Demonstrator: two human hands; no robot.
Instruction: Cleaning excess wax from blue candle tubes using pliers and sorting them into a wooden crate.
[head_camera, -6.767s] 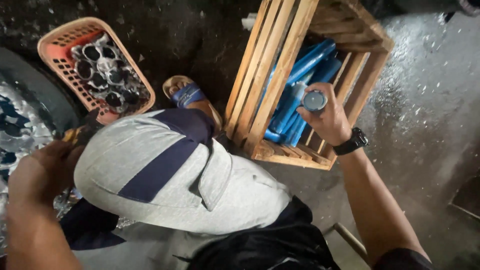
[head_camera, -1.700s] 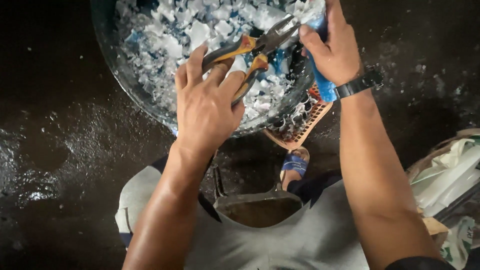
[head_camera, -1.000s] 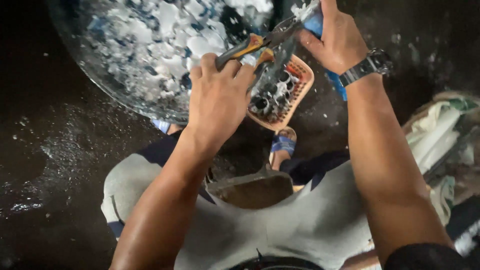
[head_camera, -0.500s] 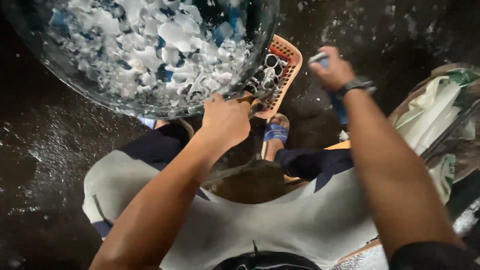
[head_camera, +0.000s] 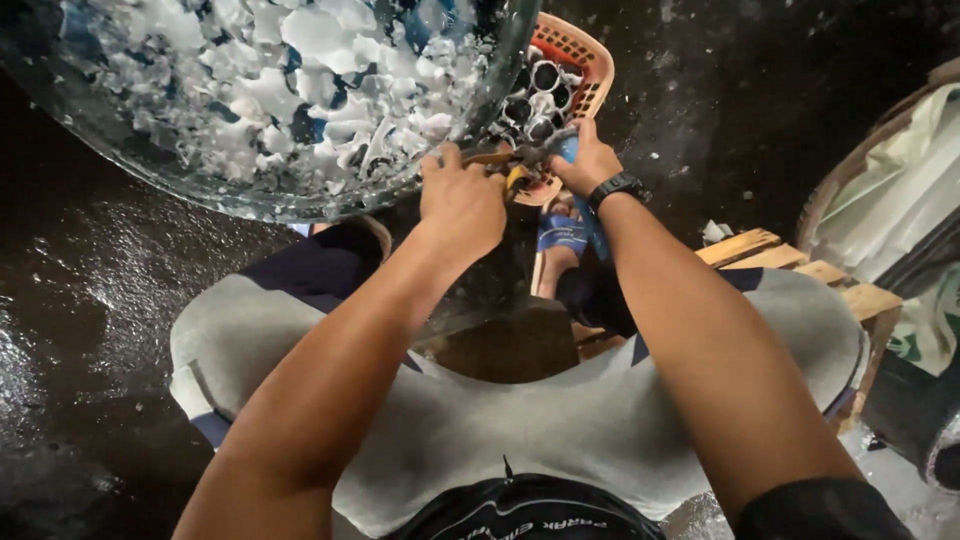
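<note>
My left hand (head_camera: 462, 203) is closed around the orange-handled pliers (head_camera: 503, 160), just below the rim of the big metal basin (head_camera: 130, 150) full of white and blue plastic scraps. My right hand (head_camera: 585, 160), with a black wristwatch, grips a blue tube (head_camera: 585, 205) that meets the pliers' jaws. Both hands work close together above my knees, in front of the orange basket (head_camera: 578, 62) of short tube pieces.
My grey shorts fill the lower frame, with a blue sandal (head_camera: 562, 232) on the wet dark floor (head_camera: 80, 300). A wooden crate edge (head_camera: 790, 265) sits at right, beside a white sack (head_camera: 900, 200).
My view has tilted down and the basin now fills the top. Both hands have dropped from over the basin to in front of the basket, still with pliers and tube.
</note>
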